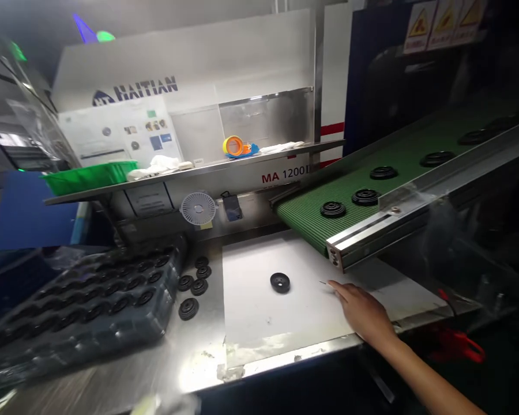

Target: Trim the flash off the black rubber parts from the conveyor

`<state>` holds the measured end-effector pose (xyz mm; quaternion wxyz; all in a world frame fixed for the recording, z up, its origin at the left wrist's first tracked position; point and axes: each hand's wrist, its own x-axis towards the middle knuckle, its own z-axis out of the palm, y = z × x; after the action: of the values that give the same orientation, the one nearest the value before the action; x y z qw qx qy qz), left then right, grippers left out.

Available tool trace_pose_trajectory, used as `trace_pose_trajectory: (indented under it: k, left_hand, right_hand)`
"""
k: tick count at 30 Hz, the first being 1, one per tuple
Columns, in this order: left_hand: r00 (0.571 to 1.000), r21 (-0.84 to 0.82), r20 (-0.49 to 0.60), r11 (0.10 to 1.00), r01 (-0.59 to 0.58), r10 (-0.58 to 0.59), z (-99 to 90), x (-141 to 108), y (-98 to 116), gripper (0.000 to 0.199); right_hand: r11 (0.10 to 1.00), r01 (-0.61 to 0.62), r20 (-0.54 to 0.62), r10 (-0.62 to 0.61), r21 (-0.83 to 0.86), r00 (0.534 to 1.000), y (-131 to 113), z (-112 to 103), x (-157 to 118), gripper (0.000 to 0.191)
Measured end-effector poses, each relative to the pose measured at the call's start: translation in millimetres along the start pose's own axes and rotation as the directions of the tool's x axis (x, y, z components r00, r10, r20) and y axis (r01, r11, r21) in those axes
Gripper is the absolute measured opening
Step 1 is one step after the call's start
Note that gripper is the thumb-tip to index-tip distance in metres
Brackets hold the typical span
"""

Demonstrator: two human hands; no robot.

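My right hand (365, 314) reaches in from the lower right, resting over the white sheet (251, 328). Its fingers pinch a thin pointed tool (323, 282), with a fine dark tip sticking out to the left; the rest is hidden in the hand. Left of that tip, apart from it, a round black plastic part (280, 282) with a centre hole lies on the sheet. At the bottom edge is a blurred whitish shape (168, 404), perhaps my left hand in a glove; no fingers can be made out.
Several black ribbed parts (188, 309) lie on the metal table beside a clear tray (155, 323) of similar parts. A green conveyor belt (311, 202) slopes down from the right, carrying more. Above, a shelf (211, 168) holds a green basket (90, 178) and tape (233, 146).
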<state>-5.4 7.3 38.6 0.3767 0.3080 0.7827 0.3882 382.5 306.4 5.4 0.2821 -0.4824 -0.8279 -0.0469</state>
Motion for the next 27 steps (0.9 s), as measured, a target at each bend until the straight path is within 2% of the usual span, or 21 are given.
trace_pose_trajectory:
  k: [2,3,4,5,7,10,12,15,18,21,23,24,25,27]
  left_hand:
    - [0.981,0.177,-0.092,0.972,-0.155,0.173,-11.5,10.4,22.8,0.042]
    - [0.94,0.362,-0.134,0.898,-0.249,0.315,-13.1,21.5,35.6,0.044]
    - [0.887,0.539,-0.155,0.79,-0.293,0.435,-12.1,35.3,47.8,0.048]
    - [0.865,0.616,-0.166,0.734,-0.284,0.474,-9.0,50.8,58.4,0.053]
    - [0.866,0.679,-0.192,0.699,-0.223,0.462,0.5,81.9,72.1,0.059]
    - [0.899,0.659,-0.222,0.738,-0.148,0.378,10.5,116.8,75.4,0.051]
    - [0.903,0.61,-0.253,0.782,-0.129,0.346,10.7,128.0,73.5,0.04]
    - [0.895,0.458,-0.326,0.879,-0.131,0.303,9.0,128.4,73.6,0.029]
    - [0.894,0.199,-0.353,0.956,-0.216,0.276,16.8,110.5,75.5,0.034]
    - [0.904,-0.095,-0.287,0.93,-0.356,0.317,36.0,74.9,75.3,0.044]
    - [0.909,-0.398,-0.196,0.817,-0.417,0.369,50.5,47.0,75.4,0.044]
    - [0.907,-0.631,-0.129,0.673,-0.387,0.4,57.1,34.0,76.0,0.042]
    - [0.896,-0.81,-0.063,0.501,-0.303,0.44,62.7,22.8,76.9,0.04]
    - [0.858,-0.974,0.033,0.208,-0.086,0.512,70.5,7.0,79.8,0.035]
  right_hand:
    - [1.0,-0.004,-0.007,0.005,0.024,1.0,3.4,1.0,-0.3,0.043]
    - [0.999,-0.006,-0.012,0.006,0.032,1.0,5.0,1.4,-0.6,0.044]
    - [0.999,-0.007,-0.015,0.007,0.037,1.0,6.6,1.9,-1.0,0.044]
    - [0.999,-0.007,-0.017,0.008,0.039,1.0,8.1,2.6,-1.5,0.044]
    - [0.999,-0.003,-0.021,0.004,0.039,1.0,11.6,5.1,-2.7,0.045]
    - [0.999,0.035,-0.043,-0.034,0.036,0.999,19.5,13.0,-4.1,0.045]
    - [0.997,0.066,-0.061,-0.063,0.04,0.996,26.7,20.4,-4.3,0.045]
    - [0.993,0.098,-0.085,-0.093,0.062,0.992,36.6,30.2,-2.8,0.044]
    - [0.989,0.118,-0.092,-0.111,0.084,0.99,39.0,33.8,-0.4,0.043]
    - [0.99,0.108,-0.089,-0.101,0.085,0.991,33.1,30.5,0.8,0.043]
    - [0.994,0.08,-0.09,-0.073,0.072,0.993,27.8,26.8,0.8,0.043]
    - [0.996,0.06,-0.085,-0.055,0.063,0.995,25.5,25.1,0.5,0.042]
    - [0.997,0.041,-0.074,-0.037,0.058,0.997,23.7,23.6,0.3,0.042]
    - [0.999,0.002,-0.048,0.001,0.054,0.999,21.4,21.1,0.0,0.042]
